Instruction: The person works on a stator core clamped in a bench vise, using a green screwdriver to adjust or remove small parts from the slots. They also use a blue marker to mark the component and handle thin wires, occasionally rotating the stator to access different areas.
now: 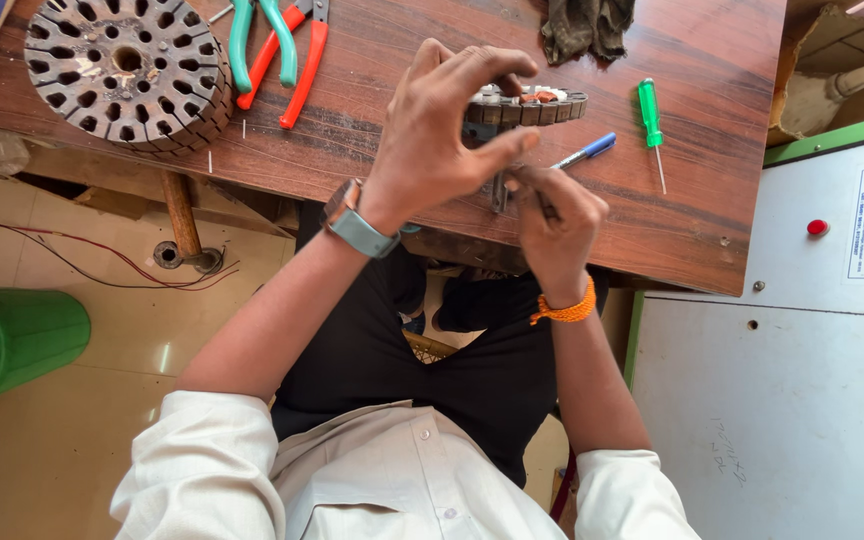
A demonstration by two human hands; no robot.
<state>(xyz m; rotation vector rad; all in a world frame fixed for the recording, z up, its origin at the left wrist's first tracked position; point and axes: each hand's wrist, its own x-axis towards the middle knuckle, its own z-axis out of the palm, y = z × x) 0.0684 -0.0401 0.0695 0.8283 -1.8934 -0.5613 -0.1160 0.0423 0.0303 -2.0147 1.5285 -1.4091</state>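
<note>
Far left, a green plastic bucket (12, 345) sits on the tiled floor, well apart from the work. On the brown wooden table (372, 130), upper left, a round grey laminated metal stator core with slots (127, 70) lies flat, untouched. Just right of it are green-handled pliers (262, 40) and red-handled cutters (297, 65), side by side.

Centre: the left hand (442, 125), wearing a grey wristwatch (357, 225), is arched over a second, smaller round slotted metal stator core (527, 105), fingers spread and curled onto its near rim, thumb below. It is grasping that core and holding it tilted on edge near the table's front. The core's flat face runs left to right, lying up and slightly right of the left palm.

The right hand (557, 225), with an orange thread band (564, 310) at the wrist, is clenched just below the core, pinching what looks like a thin dark tool or strip; too small to tell which. It sits nearer the core's lower edge than the left palm does.

Further right lie a blue pen (587, 152) and a green-handled screwdriver (650, 115), pointing toward the table edge. Top centre is a dark rag (587, 25); far right, a white cabinet with a red button (818, 227).
</note>
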